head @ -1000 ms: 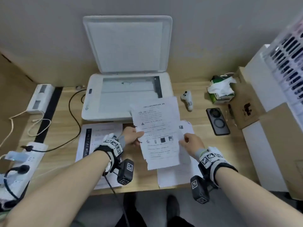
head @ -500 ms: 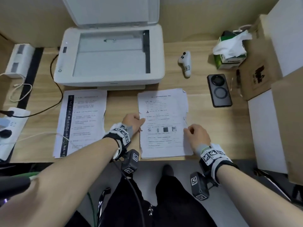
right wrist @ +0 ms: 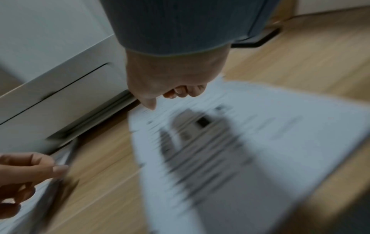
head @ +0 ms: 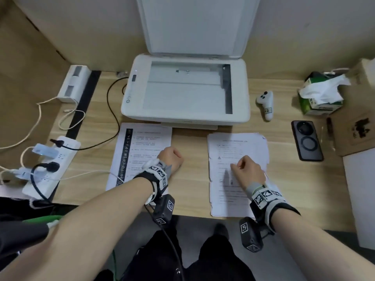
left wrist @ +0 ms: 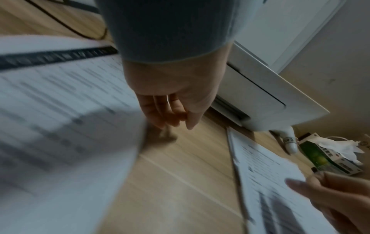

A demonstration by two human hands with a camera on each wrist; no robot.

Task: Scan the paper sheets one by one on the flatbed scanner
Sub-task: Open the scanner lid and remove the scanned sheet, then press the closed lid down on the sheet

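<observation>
Flatbed scanner (head: 185, 90) sits at the back of the desk (head: 190, 165) w/ its lid (head: 194, 25) up, glass bare. Just in front of it, left side: one printed sheet (head: 140, 151). Front right: a stack of paper sheets (head: 235, 171). Left hand (head: 170, 158) hovers at the sheet's right edge, fingers loosely curled, gripping nothing afaict. Right hand (head: 246, 169) is over the stack, fingers curled, thumb sticking out; can't tell if it touches paper. Phone (head: 306, 140) lies right of the stack.

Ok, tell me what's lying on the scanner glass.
Nothing: the scanner glass is bare under its raised lid. Both paper piles lie on the desk in front.
</observation>
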